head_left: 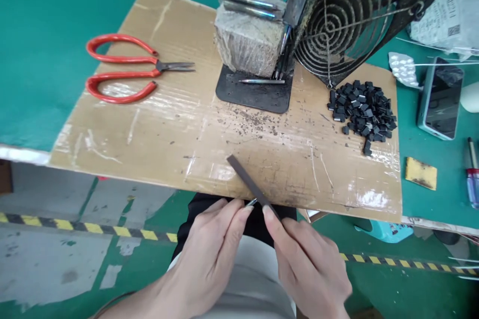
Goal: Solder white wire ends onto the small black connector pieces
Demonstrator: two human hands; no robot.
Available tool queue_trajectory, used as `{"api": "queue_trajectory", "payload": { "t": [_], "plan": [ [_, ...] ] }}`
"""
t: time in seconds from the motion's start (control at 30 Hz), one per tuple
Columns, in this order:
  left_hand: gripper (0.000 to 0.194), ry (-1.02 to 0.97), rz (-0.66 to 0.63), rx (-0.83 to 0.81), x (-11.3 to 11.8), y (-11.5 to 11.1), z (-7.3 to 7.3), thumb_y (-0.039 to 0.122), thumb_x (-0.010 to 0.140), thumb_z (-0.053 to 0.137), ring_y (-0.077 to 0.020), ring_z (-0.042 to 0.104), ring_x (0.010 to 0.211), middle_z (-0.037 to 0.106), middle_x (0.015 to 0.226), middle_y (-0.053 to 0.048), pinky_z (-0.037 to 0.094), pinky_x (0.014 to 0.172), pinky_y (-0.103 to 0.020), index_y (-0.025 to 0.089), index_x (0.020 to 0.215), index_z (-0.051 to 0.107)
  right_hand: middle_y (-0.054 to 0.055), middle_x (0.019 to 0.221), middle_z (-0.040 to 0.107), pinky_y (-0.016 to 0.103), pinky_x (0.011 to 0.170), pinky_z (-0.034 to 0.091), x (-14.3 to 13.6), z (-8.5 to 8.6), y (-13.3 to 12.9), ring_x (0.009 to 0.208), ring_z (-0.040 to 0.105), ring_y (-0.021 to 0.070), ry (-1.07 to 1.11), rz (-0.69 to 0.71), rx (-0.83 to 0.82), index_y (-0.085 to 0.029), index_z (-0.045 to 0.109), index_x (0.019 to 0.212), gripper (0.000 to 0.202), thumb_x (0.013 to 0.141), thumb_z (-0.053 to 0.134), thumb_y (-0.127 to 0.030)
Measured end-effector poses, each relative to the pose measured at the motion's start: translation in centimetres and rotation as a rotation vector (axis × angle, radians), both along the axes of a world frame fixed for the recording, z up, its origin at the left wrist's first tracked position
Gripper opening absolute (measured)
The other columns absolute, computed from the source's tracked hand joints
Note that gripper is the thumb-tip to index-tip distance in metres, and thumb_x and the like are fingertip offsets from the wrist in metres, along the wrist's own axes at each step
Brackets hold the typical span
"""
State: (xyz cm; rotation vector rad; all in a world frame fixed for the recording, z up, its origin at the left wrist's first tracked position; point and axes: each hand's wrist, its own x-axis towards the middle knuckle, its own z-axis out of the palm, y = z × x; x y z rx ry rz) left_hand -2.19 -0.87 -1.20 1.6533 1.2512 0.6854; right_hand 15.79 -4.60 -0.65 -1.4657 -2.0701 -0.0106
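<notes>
Left hand [213, 244]: thumb and forefinger pressed together on a slim, silver pointed metal piece [251, 203], of which only a short length shows. Right hand [309, 256]: fingers closed around the near part of a flat, dark grey metal bar [245, 177], thumb laid along it. Silver piece is at the bar's side, just off the near edge of the brown, tape-covered cardboard sheet [179, 134]; contact between the two cannot be told. Bar slants away leftward, its far end above the sheet, inside the near edge.

Beyond, toward the sheet's far edge: a rough grey-brown block [249, 42] on a black metal plate [250, 99], with slender metal rods [250, 7] lying on top. One pointed rod [262, 81] lies on the plate; dark crumbs [258, 122] are scattered in front of it. Black round wire fan guard [327, 27] stands right of the block. Pile of small black plastic pieces [364, 109] near the sheet's right edge; red-handled scissors [123, 69] at its left edge. Yellow, dark-stained sponge [421, 173] on the green tabletop [33, 84], beyond the sheet's right edge.
</notes>
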Motion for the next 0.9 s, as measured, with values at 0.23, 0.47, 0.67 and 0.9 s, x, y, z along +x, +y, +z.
{"api": "queue_trajectory", "payload": {
  "t": [0.23, 0.47, 0.67, 0.9],
  "plan": [
    [0.033, 0.053, -0.002, 0.081, 0.0, 0.0, -0.6, 0.013, 0.108, 0.040, -0.0142, 0.049, 0.066, 0.052, 0.068, 0.004, 0.041, 0.065, -0.027, 0.022, 0.077, 0.045, 0.000, 0.077, 0.078, 0.026, 0.062, 0.050, 0.3, 0.0, -0.3, 0.063, 0.068, 0.0099, -0.019, -0.024, -0.003, -0.015, 0.079, 0.107, 0.027, 0.101, 0.054, -0.004],
    [0.032, 0.100, -0.014, 0.118, -0.1, 0.0, -0.6, 0.011, 0.106, 0.041, -0.0149, 0.047, 0.063, 0.051, 0.066, 0.004, 0.039, 0.063, -0.028, 0.023, 0.076, 0.044, 0.000, 0.076, 0.077, 0.028, 0.060, 0.050, 0.6, 0.2, -0.6, 0.062, 0.069, 0.0105, -0.039, -0.028, 0.004, -0.014, 0.080, 0.105, 0.029, 0.096, 0.056, 0.000],
    [0.034, 0.123, 0.011, 0.228, 0.1, 0.3, -0.3, 0.005, 0.101, 0.045, -0.0129, 0.041, 0.057, 0.041, 0.061, 0.007, 0.036, 0.059, -0.026, 0.023, 0.073, 0.037, -0.001, 0.080, 0.078, 0.026, 0.059, 0.051, 0.3, 0.2, -0.2, 0.063, 0.069, 0.0093, -0.029, -0.031, -0.004, -0.016, 0.078, 0.115, 0.029, 0.097, 0.058, -0.004],
    [0.034, 0.141, -0.009, 0.197, 0.2, 0.3, -0.5, 0.008, 0.103, 0.043, -0.0141, 0.043, 0.060, 0.046, 0.062, 0.005, 0.038, 0.061, -0.026, 0.023, 0.073, 0.039, 0.000, 0.072, 0.075, 0.027, 0.059, 0.049, 0.2, 0.2, -0.9, 0.058, 0.066, 0.0104, -0.015, -0.038, 0.008, -0.014, 0.080, 0.103, 0.026, 0.098, 0.057, -0.003]
  ]
}}
